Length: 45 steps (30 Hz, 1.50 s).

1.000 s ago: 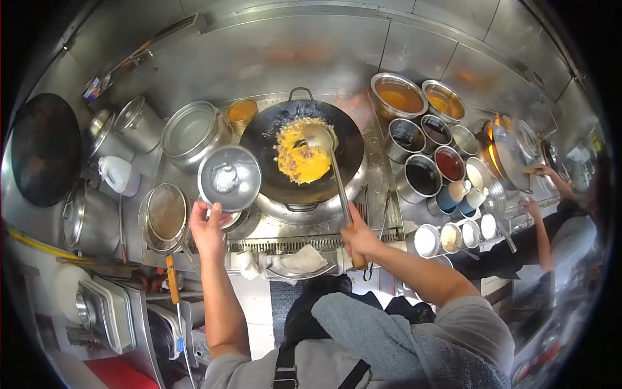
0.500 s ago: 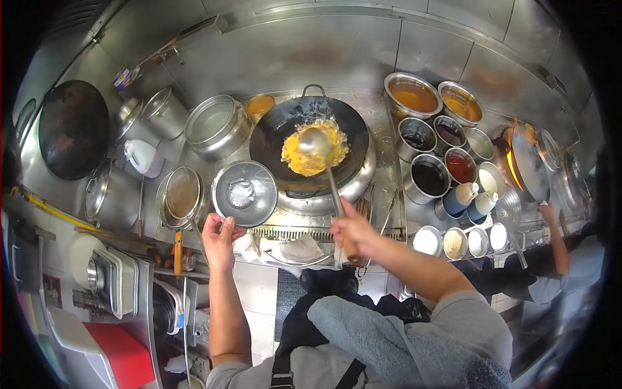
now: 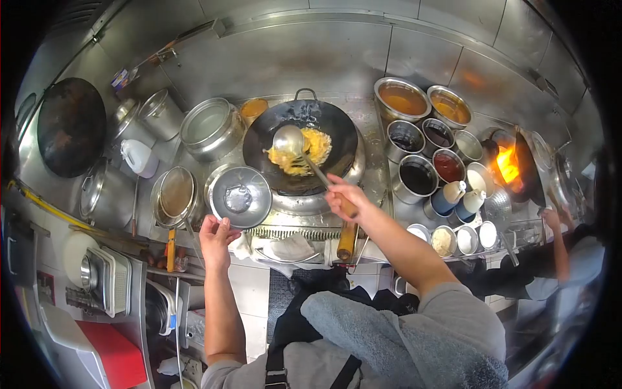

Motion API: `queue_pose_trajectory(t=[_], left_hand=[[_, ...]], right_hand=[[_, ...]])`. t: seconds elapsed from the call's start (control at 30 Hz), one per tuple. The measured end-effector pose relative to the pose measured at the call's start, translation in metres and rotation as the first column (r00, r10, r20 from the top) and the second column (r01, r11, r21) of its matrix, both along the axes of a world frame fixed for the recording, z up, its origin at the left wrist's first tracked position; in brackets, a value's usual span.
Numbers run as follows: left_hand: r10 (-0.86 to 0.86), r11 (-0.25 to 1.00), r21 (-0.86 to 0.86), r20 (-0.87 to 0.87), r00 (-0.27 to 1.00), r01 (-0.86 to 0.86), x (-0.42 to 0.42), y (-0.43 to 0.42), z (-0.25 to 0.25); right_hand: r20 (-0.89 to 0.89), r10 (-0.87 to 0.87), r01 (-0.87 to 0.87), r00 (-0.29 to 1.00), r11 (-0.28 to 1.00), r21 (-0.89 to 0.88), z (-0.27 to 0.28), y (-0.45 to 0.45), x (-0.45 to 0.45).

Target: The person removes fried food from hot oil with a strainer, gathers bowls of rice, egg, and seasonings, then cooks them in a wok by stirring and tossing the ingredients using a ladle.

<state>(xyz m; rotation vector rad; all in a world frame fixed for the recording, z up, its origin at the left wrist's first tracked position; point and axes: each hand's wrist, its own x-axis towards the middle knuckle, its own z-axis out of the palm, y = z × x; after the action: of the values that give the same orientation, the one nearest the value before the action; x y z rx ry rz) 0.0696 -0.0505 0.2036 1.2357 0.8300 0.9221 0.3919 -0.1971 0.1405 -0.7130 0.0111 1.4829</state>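
Observation:
My right hand (image 3: 346, 196) is closed around the wooden-handled ladle (image 3: 288, 139), whose round metal bowl is inside the black wok (image 3: 265, 124). Yellow scrambled egg (image 3: 319, 146) lies in the wok, partly under the ladle. On the left, my left hand (image 3: 218, 236) pinches the near rim of a shallow metal bowl (image 3: 258, 196). That bowl is tilted and shows a shiny, wet-looking bottom. It sits beside the wok's near left edge, overlapping another round metal rim.
Sauce pots (image 3: 418, 175) and squeeze bottles (image 3: 447, 196) crowd the right counter. Farther right, a flame (image 3: 508, 164) burns by a co-worker's tilted wok (image 3: 530, 170) and hand (image 3: 551, 219). Strainers (image 3: 176, 192) and a large pot (image 3: 206, 128) stand left. A wooden handle (image 3: 347, 242) juts over the front edge.
The ladle has swung left and its handle has tipped sideways, with egg pushed apart in the wok. The metal bowl in my left hand has shifted slightly. A large flame now shows at right.

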Motion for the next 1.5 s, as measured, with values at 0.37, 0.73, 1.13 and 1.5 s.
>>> queue_pose_trajectory(t=[0.37,0.73,1.13,1.5], left_hand=[[-0.042,0.997,-0.057,0.025,0.999,0.043,0.006,0.018,-0.013],[-0.158,0.985,-0.05,0.09,0.983,0.163,0.014,0.066,-0.013],[-0.681,0.707,-0.036,0.233,0.694,0.706,0.121,0.108,-0.015],[-0.959,0.139,-0.116,0.231,0.163,0.983,0.146,-0.066,-0.019]], right_hand=[[0.129,0.049,-0.04,0.99,0.996,-0.074,-0.004,-0.003,-0.026],[0.227,0.042,-0.007,0.973,0.988,-0.154,-0.011,0.0,-0.061],[0.872,0.485,0.311,-0.061,0.84,-0.445,-0.042,-0.032,-0.083],[0.948,-0.311,-0.003,0.071,0.95,0.312,0.181,-0.19,-0.368]])
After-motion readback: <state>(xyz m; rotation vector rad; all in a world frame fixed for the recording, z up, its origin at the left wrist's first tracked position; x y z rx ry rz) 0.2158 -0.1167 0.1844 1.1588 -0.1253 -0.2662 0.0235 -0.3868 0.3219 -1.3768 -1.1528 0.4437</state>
